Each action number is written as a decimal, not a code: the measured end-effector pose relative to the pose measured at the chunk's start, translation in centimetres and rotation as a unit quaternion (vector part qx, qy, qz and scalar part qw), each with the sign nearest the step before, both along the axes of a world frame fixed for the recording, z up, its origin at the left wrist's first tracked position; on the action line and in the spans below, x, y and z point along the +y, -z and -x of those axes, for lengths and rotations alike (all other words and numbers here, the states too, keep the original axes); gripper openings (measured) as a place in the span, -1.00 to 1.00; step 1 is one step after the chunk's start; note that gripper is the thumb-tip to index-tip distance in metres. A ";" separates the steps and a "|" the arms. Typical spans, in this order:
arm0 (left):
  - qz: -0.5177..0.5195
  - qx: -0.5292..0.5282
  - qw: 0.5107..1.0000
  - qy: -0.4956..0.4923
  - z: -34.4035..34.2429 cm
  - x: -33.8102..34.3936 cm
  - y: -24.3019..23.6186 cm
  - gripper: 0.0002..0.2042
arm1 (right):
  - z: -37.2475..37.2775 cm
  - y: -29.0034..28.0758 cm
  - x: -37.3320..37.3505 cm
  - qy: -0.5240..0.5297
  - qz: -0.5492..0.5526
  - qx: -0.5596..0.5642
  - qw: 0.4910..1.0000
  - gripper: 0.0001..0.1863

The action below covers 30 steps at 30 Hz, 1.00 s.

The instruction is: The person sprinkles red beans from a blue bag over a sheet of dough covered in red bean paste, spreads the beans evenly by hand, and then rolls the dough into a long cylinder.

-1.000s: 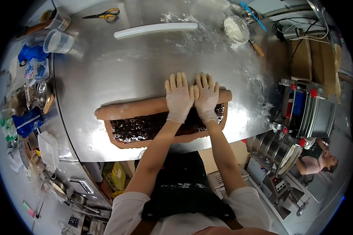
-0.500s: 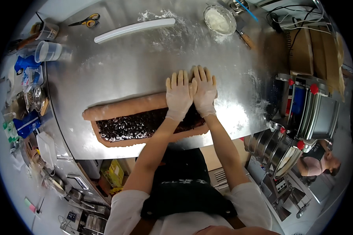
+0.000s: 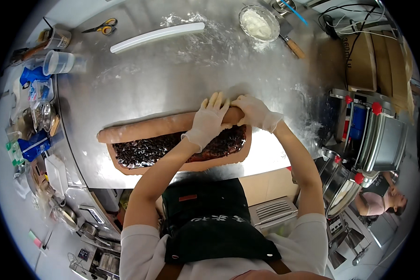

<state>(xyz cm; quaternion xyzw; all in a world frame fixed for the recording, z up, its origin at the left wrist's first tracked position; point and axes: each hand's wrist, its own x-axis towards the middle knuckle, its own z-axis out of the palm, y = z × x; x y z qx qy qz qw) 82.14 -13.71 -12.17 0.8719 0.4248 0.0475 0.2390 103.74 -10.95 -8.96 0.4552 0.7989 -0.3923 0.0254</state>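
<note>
A brown sheet of dough (image 3: 172,167) lies on the steel table, its far edge turned over into a long roll (image 3: 149,127). Dark, glossy chopped filling (image 3: 142,151) covers the flat part in front of the roll. My left hand (image 3: 209,120), in a pale thin glove, rests across the roll right of its middle, fingers stretched out and apart past its far side. At the right end, my right hand (image 3: 256,112), gloved too, has its fingers bent round the roll's tip. The part of the roll beneath both hands is hidden.
Toward the back are scissors (image 3: 106,28), a white curved strip (image 3: 157,37), a bowl of white flour (image 3: 259,24) and a wooden-handled scraper (image 3: 294,47). A clear plastic tub (image 3: 58,62) stands at left. Right are cardboard boxes (image 3: 359,60) and a metal roller machine (image 3: 382,135).
My right hand has moved right, from flat beside the left hand to curled at the roll's end. My left hand has slid slightly nearer me and turned.
</note>
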 end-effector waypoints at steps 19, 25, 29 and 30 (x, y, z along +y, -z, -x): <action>-0.079 -0.028 0.994 0.075 2.3 -2.3 -0.9 -0.28 | -1.0 1.5 -5.7 -0.111 -0.310 0.010 0.944 -0.25; -0.165 0.046 0.982 0.078 2.0 -5.6 -1.8 -0.30 | -0.8 1.9 -9.6 -0.131 -0.326 -0.081 0.933 -0.15; -0.121 0.018 0.990 0.069 1.7 -6.9 -2.0 -0.17 | -0.7 2.6 -11.3 -0.111 -0.295 -0.060 0.947 -0.15; -0.103 0.009 0.993 0.063 2.0 -7.0 -2.0 -0.12 | -0.6 2.7 -11.4 -0.101 -0.284 -0.070 0.951 -0.15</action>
